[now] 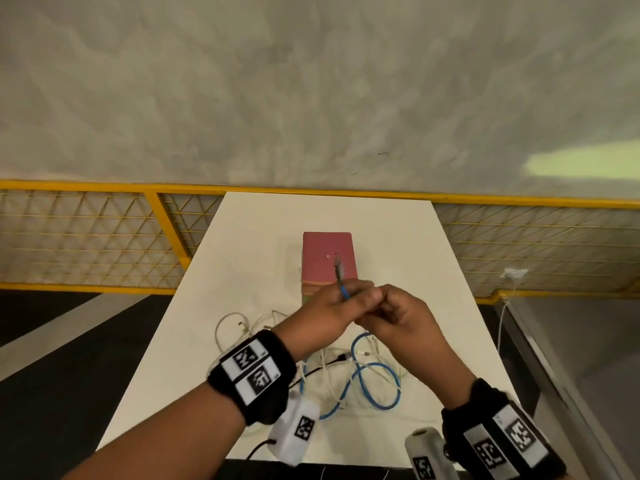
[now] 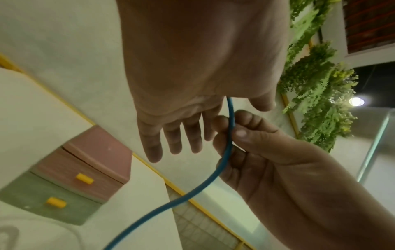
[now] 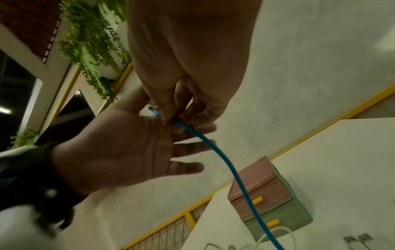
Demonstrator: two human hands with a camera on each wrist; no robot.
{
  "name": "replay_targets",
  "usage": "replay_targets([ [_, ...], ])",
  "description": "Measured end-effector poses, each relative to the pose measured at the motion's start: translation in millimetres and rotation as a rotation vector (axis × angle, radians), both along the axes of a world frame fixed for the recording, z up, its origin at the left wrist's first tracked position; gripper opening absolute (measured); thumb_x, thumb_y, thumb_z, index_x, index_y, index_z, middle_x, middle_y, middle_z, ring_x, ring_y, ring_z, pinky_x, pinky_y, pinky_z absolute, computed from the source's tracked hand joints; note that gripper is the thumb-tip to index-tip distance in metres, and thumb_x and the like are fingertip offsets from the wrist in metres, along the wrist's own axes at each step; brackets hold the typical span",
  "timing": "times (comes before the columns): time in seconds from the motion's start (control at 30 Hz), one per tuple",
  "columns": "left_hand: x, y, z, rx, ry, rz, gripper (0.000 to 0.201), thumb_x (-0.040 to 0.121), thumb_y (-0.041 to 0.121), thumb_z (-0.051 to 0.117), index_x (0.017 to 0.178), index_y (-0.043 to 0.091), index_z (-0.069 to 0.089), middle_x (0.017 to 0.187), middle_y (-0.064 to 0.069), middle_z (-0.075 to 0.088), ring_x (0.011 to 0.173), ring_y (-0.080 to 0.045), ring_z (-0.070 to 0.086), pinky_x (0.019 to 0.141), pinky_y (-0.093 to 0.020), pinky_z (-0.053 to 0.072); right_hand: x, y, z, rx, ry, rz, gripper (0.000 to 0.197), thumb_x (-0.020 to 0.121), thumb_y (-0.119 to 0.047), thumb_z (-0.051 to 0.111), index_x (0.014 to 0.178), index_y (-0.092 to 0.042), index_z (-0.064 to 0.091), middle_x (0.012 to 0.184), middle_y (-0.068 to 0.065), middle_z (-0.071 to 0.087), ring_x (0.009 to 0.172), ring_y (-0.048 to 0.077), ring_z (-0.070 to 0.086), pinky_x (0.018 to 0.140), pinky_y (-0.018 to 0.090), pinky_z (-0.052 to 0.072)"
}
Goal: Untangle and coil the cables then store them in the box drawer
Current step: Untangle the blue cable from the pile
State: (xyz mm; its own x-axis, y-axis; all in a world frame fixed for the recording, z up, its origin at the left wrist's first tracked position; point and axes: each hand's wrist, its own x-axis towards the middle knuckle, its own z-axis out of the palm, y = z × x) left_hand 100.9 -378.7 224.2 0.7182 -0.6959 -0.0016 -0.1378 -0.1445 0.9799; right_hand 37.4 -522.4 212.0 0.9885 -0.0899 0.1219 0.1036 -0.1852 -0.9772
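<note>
A blue cable (image 1: 344, 292) rises from a tangle of blue, white and black cables (image 1: 346, 375) on the white table. Its plug end (image 1: 338, 270) sticks up above my hands. My right hand (image 1: 394, 315) pinches the cable (image 2: 230, 135) between thumb and fingertips (image 3: 171, 116). My left hand (image 1: 329, 308) is held flat with straight, spread fingers (image 2: 175, 138); the cable lies in the crotch between its thumb and forefinger, and the thumb tip stands clear of it. Behind the hands stands the box (image 1: 327, 254), with a pink drawer (image 2: 85, 170) over a green one (image 3: 278, 218), both closed, with yellow handles.
The table (image 1: 398, 237) is narrow, and a yellow mesh railing (image 1: 86, 237) runs past its far end. White cable loops (image 1: 239, 323) lie left of the tangle. A separate white lead hangs from a socket (image 1: 516, 273) at the right.
</note>
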Motion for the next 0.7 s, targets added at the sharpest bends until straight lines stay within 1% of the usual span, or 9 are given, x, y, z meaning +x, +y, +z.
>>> replay_targets([
  [0.1,-2,-9,-1,-0.025,0.121,0.122,0.034,0.102,0.027,0.047,0.107,0.004,0.071,0.104,-0.011,0.074,0.096,-0.015,0.069,0.082,-0.028,0.053,-9,5,-4,-0.052,0.017,0.019,0.034,0.08,0.012,0.064,0.083,-0.022,0.068,0.081,-0.006,0.074,0.08,0.007,0.07,0.073,0.021,0.053],
  [0.17,-4,-10,-5,-0.055,0.148,0.169,0.038,0.103,0.033,0.044,0.11,0.01,0.073,0.109,-0.005,0.076,0.102,-0.011,0.07,0.083,-0.024,0.052,-13,5,-11,-0.076,0.038,-0.051,0.026,0.081,0.006,0.067,0.081,-0.021,0.068,0.083,-0.004,0.074,0.082,0.011,0.07,0.076,0.027,0.054],
  [0.27,-1,-7,-5,-0.18,0.167,0.279,0.039,0.104,0.035,0.04,0.104,0.018,0.075,0.112,-0.004,0.076,0.11,-0.017,0.069,0.097,-0.038,0.049,-19,0,-20,-0.176,0.141,-0.192,0.008,0.084,-0.017,0.07,0.077,-0.019,0.068,0.081,-0.003,0.073,0.077,0.012,0.067,0.075,0.038,0.055],
  [0.3,-1,-5,-3,-0.232,0.183,0.316,0.039,0.103,0.036,0.041,0.1,0.019,0.076,0.109,-0.007,0.077,0.108,-0.023,0.07,0.099,-0.043,0.049,-23,0,-24,-0.147,0.246,-0.193,0.016,0.087,-0.027,0.067,0.076,-0.015,0.067,0.078,0.0,0.072,0.072,0.016,0.065,0.073,0.043,0.054],
  [0.37,-2,-1,2,-0.343,0.237,0.358,0.042,0.099,0.041,0.044,0.093,0.018,0.078,0.099,-0.012,0.078,0.102,-0.033,0.071,0.099,-0.052,0.05,-31,6,-31,0.072,0.575,-0.059,0.041,0.094,-0.044,0.054,0.083,-0.007,0.069,0.082,0.011,0.071,0.07,0.02,0.062,0.066,0.042,0.051],
  [0.43,-10,2,5,-0.406,0.354,0.337,0.047,0.102,0.041,0.041,0.087,0.012,0.075,0.085,-0.013,0.076,0.085,-0.032,0.073,0.09,-0.051,0.053,-30,15,-39,0.412,0.797,0.104,0.058,0.097,-0.054,0.04,0.096,-0.004,0.07,0.094,0.018,0.071,0.078,0.026,0.066,0.068,0.036,0.051],
  [0.5,-24,7,1,-0.427,0.495,0.287,0.048,0.097,0.043,0.043,0.079,0.008,0.071,0.068,-0.011,0.068,0.062,-0.025,0.07,0.071,-0.041,0.057,-17,17,-40,0.772,0.785,0.098,0.06,0.099,-0.053,0.036,0.102,-0.002,0.067,0.097,0.021,0.071,0.076,0.029,0.069,0.067,0.036,0.055],
  [0.57,-40,17,-14,-0.367,0.562,0.259,0.046,0.091,0.047,0.049,0.069,0.01,0.067,0.054,-0.008,0.057,0.045,-0.02,0.057,0.055,-0.033,0.052,4,13,-37,1.061,0.688,-0.004,0.051,0.099,-0.042,0.036,0.099,0.001,0.064,0.084,0.02,0.071,0.065,0.028,0.07,0.059,0.034,0.058],
  [0.7,-71,67,-63,-0.149,0.622,0.186,0.047,0.094,0.046,0.051,0.061,0.013,0.057,0.046,-0.006,0.04,0.038,-0.017,0.04,0.048,-0.027,0.037,40,-4,-28,1.081,0.631,-0.187,0.037,0.098,-0.027,0.041,0.077,-0.003,0.06,0.074,0.012,0.072,0.064,0.023,0.073,0.064,0.036,0.06],
])
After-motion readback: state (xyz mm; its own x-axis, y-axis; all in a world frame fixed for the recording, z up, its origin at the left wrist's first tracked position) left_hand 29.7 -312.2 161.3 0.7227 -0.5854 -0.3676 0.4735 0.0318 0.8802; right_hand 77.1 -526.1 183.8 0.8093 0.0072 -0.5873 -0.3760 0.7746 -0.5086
